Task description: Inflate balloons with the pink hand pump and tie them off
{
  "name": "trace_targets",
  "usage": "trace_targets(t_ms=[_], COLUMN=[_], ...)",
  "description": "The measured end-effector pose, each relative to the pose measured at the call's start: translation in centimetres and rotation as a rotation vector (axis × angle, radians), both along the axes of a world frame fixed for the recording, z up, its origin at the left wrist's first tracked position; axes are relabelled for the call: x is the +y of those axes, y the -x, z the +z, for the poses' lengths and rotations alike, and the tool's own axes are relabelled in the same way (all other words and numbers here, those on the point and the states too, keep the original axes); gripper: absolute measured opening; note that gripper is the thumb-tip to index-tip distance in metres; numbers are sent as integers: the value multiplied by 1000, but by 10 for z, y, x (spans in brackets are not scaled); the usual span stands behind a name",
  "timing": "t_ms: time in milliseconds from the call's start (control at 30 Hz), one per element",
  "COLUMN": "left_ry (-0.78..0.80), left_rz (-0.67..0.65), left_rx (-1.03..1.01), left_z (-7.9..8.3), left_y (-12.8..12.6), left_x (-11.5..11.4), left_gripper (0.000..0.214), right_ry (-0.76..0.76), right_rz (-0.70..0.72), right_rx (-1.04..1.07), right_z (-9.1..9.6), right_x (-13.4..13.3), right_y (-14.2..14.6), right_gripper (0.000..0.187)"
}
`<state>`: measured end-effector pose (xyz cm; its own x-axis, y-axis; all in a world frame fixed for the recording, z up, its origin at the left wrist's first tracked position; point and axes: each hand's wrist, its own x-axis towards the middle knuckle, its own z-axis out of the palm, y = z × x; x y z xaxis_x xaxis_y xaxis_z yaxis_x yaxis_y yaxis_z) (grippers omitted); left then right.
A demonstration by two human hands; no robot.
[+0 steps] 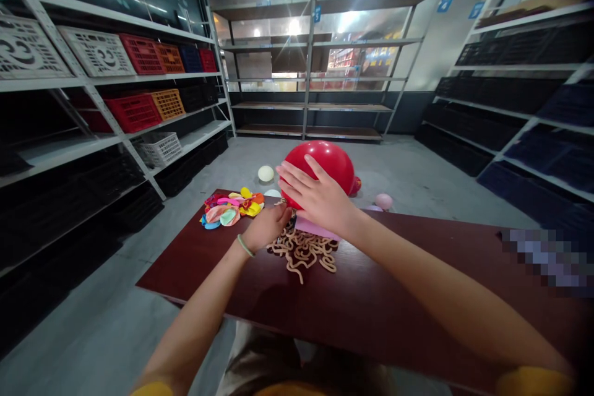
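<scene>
A large inflated red balloon (331, 164) sits over the far edge of the dark red table (195, 278). My right hand (320, 195) lies against its near side, fingers stretched out and apart. At the balloon's lower left, my left hand (270, 226) is closed, its fingertips pinched at what looks like the balloon's neck; the exact grip is partly hidden. Under and in front of the hands lies a heap of tan rubber bands or strings (306, 250). A pink sheet (315, 228) shows behind the heap, partly covered by my right hand.
Uninflated colourful balloons (232, 209) are piled on the table's left. On the floor beyond are a pale balloon (266, 174) and a pink balloon (383, 201). Shelves with crates (139, 52) stand left; a metal rack (306, 74) is at the back, dark bins (496, 93) right.
</scene>
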<state>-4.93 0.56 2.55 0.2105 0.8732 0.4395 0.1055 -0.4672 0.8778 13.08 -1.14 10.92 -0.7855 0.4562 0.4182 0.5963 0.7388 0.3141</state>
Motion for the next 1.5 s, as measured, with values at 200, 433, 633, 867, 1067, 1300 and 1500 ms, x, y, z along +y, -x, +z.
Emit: trace_targets(t_ms=[200,433,633,867,1067,1300,1500], left_ry=[135,-57,-63,-88,272,424,269], left_rz=[-25,-21,-29,-28,-136,-156,-107], left_rx=[-38,550,581,498,132,-51,-180], left_z=[17,26,24,20,19,30,43], left_y=[4,5,1,-4,-1,1,1], left_x=[-9,-17,-17,-17,-23,-25,-33], left_gripper=[28,29,33,36,42,26,21], right_ry=[-57,-123,-136,-252,-329,-281,-217], right_rz=[-60,-128,-109,-75,-52,-68,-55], right_rx=[-89,-44,2,-61,-174,-115,0], right_z=[-8,-9,-14,-19,-21,-14,-6], right_x=[9,0,-5,-5,-6,-12,-17], right_y=[-5,-19,-23,-24,-25,-24,-21], right_gripper=[54,37,20,21,23,25,24])
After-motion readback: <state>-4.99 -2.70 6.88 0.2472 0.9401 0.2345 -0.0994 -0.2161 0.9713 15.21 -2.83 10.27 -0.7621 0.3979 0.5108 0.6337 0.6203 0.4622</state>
